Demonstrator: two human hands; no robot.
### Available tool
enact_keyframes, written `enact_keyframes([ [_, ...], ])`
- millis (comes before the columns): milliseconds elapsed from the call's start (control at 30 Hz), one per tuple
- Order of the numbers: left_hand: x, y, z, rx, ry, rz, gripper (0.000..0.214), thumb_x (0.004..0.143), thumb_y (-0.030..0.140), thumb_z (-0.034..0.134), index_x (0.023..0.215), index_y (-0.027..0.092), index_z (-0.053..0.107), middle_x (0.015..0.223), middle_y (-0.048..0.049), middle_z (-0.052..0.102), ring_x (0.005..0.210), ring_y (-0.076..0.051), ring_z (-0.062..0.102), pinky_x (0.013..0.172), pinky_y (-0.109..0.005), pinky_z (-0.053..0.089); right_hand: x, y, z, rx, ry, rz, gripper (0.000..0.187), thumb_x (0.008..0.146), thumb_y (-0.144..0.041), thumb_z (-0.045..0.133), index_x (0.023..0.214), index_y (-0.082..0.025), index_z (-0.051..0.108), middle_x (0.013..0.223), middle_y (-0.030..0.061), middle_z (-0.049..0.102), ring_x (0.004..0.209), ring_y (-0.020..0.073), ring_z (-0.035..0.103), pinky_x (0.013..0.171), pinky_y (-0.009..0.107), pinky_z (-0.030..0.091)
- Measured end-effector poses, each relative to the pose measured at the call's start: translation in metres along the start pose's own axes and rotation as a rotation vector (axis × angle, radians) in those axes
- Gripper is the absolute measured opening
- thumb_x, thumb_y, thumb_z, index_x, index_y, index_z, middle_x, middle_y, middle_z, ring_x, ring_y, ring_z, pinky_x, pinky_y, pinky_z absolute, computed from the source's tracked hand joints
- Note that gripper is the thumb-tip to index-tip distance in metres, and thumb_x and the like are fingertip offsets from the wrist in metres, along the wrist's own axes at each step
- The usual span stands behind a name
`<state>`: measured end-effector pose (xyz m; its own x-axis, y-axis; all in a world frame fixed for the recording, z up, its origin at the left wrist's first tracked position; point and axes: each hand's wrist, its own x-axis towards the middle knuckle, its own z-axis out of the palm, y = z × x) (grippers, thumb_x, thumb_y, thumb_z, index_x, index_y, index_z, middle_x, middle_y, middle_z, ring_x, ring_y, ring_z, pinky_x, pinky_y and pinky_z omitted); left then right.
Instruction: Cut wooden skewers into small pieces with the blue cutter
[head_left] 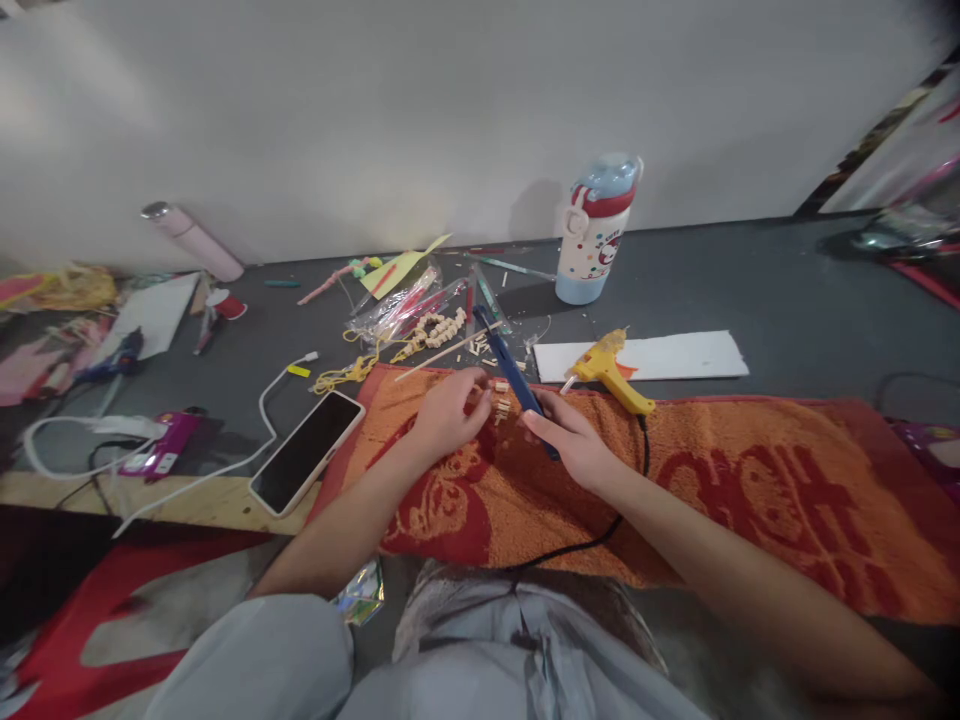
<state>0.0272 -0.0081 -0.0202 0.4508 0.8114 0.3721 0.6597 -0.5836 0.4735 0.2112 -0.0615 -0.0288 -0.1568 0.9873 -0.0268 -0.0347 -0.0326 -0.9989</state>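
My right hand (566, 435) is wrapped round a long dark blue hand tool (510, 370), its narrow tip pointing up and away to the left. A thin wooden stick (442, 354) reaches that tip; whether the tool grips it I cannot tell. My left hand (454, 408) is closed with curled fingers just left of the tool, and what they hold, if anything, is hidden. Beside those fingers, short pieces of wood (502, 410) lie on the orange and red towel (570, 510). More cut bits (478, 345) are scattered on the dark table beyond.
A yellow glue gun (609, 370) rests on a white board (690, 355), its black cord crossing the towel. Behind stands a drinking bottle (596, 230). Plastic packets (405, 305) and a beaded string (435, 330) lie left of centre. A phone (307, 452) and white cable (264, 405) are at left.
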Motion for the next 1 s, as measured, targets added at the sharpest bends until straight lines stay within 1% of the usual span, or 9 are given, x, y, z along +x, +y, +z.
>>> enact_keyframes([
  [67, 0.0, 0.001, -0.002, 0.123, 0.078, 0.132, 0.015, 0.086, 0.024, 0.044, 0.092, 0.018, 0.057, 0.087, -0.0064, 0.067, 0.084, -0.018, 0.063, 0.077, -0.031, 0.05, 0.001, 0.0, -0.001, -0.021, 0.002, -0.003, 0.044, 0.078, -0.051, 0.056, 0.105, -0.016, 0.055, 0.084, 0.0032, 0.056, 0.076, 0.017, 0.051, 0.073, 0.031, 0.043],
  [167, -0.001, 0.002, -0.007, 0.209, 0.287, 0.273, 0.013, 0.084, 0.017, 0.046, 0.09, 0.018, 0.058, 0.083, -0.0053, 0.066, 0.083, -0.016, 0.061, 0.08, -0.031, 0.048, 0.001, 0.0, -0.003, -0.068, 0.008, -0.026, 0.047, 0.078, -0.052, 0.055, 0.11, -0.016, 0.054, 0.098, 0.0071, 0.061, 0.092, 0.0217, 0.055, 0.084, 0.035, 0.042],
  [267, 0.001, 0.0, -0.013, 0.302, 0.459, 0.244, 0.02, 0.084, 0.016, 0.047, 0.102, 0.016, 0.057, 0.096, -0.0095, 0.065, 0.095, -0.019, 0.06, 0.089, -0.036, 0.045, 0.001, 0.002, -0.004, -0.114, -0.002, -0.044, 0.049, 0.08, -0.053, 0.053, 0.113, -0.016, 0.054, 0.107, 0.0095, 0.062, 0.101, 0.0244, 0.055, 0.092, 0.038, 0.04],
  [333, 0.003, -0.004, -0.017, 0.33, 0.456, 0.169, 0.027, 0.087, 0.018, 0.045, 0.112, 0.014, 0.053, 0.105, -0.012, 0.064, 0.101, -0.02, 0.059, 0.091, -0.037, 0.045, 0.0, 0.003, -0.004, -0.145, -0.009, -0.055, 0.052, 0.082, -0.054, 0.052, 0.116, -0.016, 0.053, 0.111, 0.0102, 0.062, 0.104, 0.0255, 0.055, 0.095, 0.04, 0.039],
  [400, 0.005, -0.009, -0.018, 0.328, 0.405, 0.118, 0.028, 0.09, 0.022, 0.043, 0.115, 0.014, 0.053, 0.105, -0.0117, 0.065, 0.101, -0.02, 0.06, 0.09, -0.035, 0.046, -0.001, 0.004, -0.004, -0.167, -0.015, -0.066, 0.055, 0.082, -0.056, 0.051, 0.12, -0.016, 0.052, 0.114, 0.0104, 0.061, 0.108, 0.0268, 0.054, 0.097, 0.042, 0.038],
  [567, 0.006, -0.017, -0.017, 0.351, 0.358, 0.067, 0.024, 0.092, 0.027, 0.042, 0.103, 0.016, 0.06, 0.1, -0.0091, 0.068, 0.097, -0.018, 0.061, 0.087, -0.031, 0.047, -0.003, 0.005, -0.005, -0.222, -0.068, -0.087, 0.058, 0.084, -0.058, 0.048, 0.125, -0.017, 0.05, 0.122, 0.0119, 0.059, 0.114, 0.0287, 0.052, 0.101, 0.046, 0.037],
  [767, 0.002, -0.023, -0.018, 0.371, 0.366, 0.107, 0.028, 0.091, 0.018, 0.036, 0.092, 0.015, 0.064, 0.079, -0.0061, 0.066, 0.078, -0.015, 0.061, 0.072, -0.026, 0.047, -0.006, -0.001, -0.008, -0.313, -0.193, -0.119, 0.057, 0.089, -0.054, 0.043, 0.131, -0.016, 0.044, 0.134, 0.0136, 0.052, 0.126, 0.029, 0.045, 0.106, 0.047, 0.033],
  [900, 0.001, -0.021, -0.023, 0.286, 0.386, 0.181, 0.029, 0.088, 0.011, 0.035, 0.089, 0.016, 0.064, 0.073, -0.0041, 0.063, 0.071, -0.013, 0.059, 0.068, -0.024, 0.047, -0.006, -0.003, -0.014, -0.416, -0.226, -0.165, 0.063, 0.088, -0.054, 0.044, 0.136, -0.015, 0.037, 0.138, 0.0157, 0.048, 0.128, 0.031, 0.043, 0.107, 0.05, 0.033],
  [1000, 0.002, -0.018, -0.024, 0.206, 0.436, 0.231, 0.028, 0.085, 0.008, 0.037, 0.087, 0.016, 0.064, 0.068, -0.0027, 0.062, 0.066, -0.012, 0.058, 0.064, -0.022, 0.046, -0.005, -0.003, -0.018, -0.465, -0.24, -0.209, 0.068, 0.087, -0.055, 0.046, 0.139, -0.013, 0.033, 0.141, 0.0179, 0.044, 0.128, 0.032, 0.043, 0.106, 0.051, 0.033],
])
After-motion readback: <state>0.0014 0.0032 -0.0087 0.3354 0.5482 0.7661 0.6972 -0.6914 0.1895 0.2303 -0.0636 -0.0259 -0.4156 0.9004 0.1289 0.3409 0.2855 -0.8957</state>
